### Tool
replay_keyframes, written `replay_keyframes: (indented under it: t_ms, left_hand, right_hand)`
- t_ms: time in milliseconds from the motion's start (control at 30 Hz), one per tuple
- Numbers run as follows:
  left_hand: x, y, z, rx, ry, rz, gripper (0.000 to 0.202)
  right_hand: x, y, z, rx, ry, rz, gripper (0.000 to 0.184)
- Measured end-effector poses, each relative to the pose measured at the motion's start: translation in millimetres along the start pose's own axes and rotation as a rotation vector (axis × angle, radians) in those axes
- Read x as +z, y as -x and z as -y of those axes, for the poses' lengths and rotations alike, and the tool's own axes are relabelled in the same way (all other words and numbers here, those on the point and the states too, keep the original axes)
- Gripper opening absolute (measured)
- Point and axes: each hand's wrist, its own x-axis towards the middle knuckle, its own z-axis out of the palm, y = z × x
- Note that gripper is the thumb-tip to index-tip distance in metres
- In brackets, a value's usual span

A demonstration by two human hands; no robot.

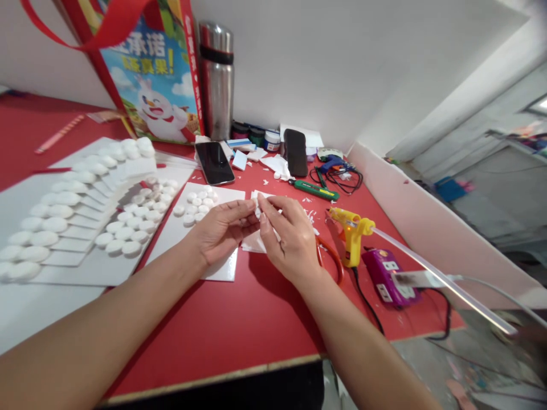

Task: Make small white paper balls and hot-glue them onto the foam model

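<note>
My left hand (224, 228) and my right hand (288, 236) meet over the red table (239, 319), fingertips pinched together on a small white foam piece (257, 212). Under them lies a white foam scrap (253, 244) and a white board (182, 228) carrying several small white discs (197, 203). Orange-handled scissors (333, 259) lie just right of my right hand, partly hidden by it.
A yellow glue gun (354, 233) with a long glue stick and a purple power strip (387, 276) sit at right. Boards with many white discs (77, 210) fill the left. Behind are two phones (213, 162), a green cutter (316, 189), a steel flask (217, 80), paint jars, a red bag.
</note>
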Motion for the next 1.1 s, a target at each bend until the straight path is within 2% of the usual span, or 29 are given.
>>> replay_keyframes:
  t_ms: [333, 467, 600, 700, 900, 1100]
  left_hand:
    - [0.4, -1.1, -1.0, 0.042, 0.004, -0.006, 0.023]
    - [2.2, -0.7, -3.2, 0.059, 0.002, -0.007, 0.025]
    - [4.0, 1.1, -5.0, 0.106, -0.067, -0.005, 0.028]
    - [5.7, 2.7, -5.7, 0.124, -0.114, 0.003, 0.029]
    - [7.2, 1.5, -5.6, 0.17, -0.164, -0.005, 0.032]
    - [3.4, -0.6, -4.3, 0.229, -0.249, -0.028, 0.031]
  right_hand:
    - [1.8, -0.4, 5.8, -0.09, 0.176, 0.045, 0.044]
    - [-1.5, 0.1, 7.3, -0.072, 0.083, -0.007, 0.045]
    - [-3.0, 0.7, 3.9, 0.053, -0.075, -0.115, 0.044]
    - [-3.0, 0.7, 1.4, 0.092, -0.153, -0.108, 0.039]
    - [-2.9, -0.3, 2.7, 0.04, -0.189, -0.112, 0.033]
    - [-1.8, 0.0, 0.2, -0.082, -0.05, -0.123, 0.034]
